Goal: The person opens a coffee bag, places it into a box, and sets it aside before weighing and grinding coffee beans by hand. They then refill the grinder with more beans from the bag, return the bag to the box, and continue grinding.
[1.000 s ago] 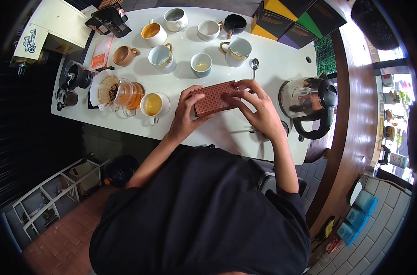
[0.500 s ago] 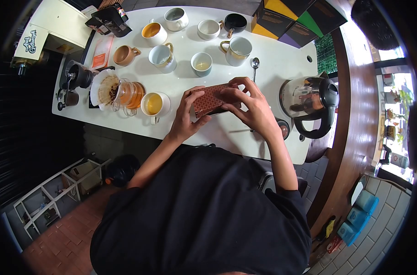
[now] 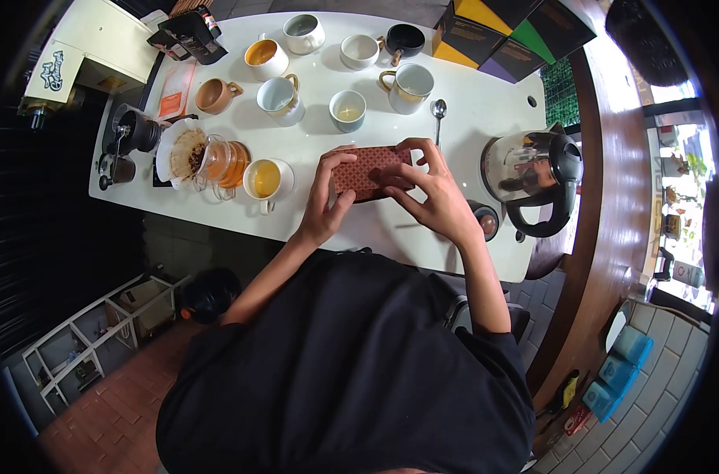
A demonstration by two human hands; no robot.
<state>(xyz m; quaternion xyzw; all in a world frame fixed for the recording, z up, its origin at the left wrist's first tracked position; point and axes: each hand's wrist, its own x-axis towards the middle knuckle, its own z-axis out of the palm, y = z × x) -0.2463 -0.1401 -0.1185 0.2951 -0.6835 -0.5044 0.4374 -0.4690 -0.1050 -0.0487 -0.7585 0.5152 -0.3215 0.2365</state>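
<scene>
A flat, rectangular reddish-brown box [image 3: 365, 175] with a repeating pattern on its top is held up over the white table. My left hand [image 3: 325, 204] grips its left end, fingers along the far edge and thumb at the near edge. Around the right end curls my right hand [image 3: 432, 189], its fingertips on the top and far corner. Just beyond the box stands a pale green-and-white cup [image 3: 348, 112] with a little yellowish liquid. To the left of my left hand is a white cup of yellow liquid [image 3: 266, 180].
A glass electric kettle [image 3: 525, 170] stands on the right and a spoon [image 3: 439, 114] lies near it. Several mugs fill the far side. At left are a glass server [image 3: 226, 164], a filter dripper [image 3: 181, 154] and a hand grinder [image 3: 138, 130]. Dark boxes [image 3: 509, 39] sit back right.
The box has turned from a slant to nearly level, its patterned top facing the camera more. Both hands have shifted slightly with it and keep hold.
</scene>
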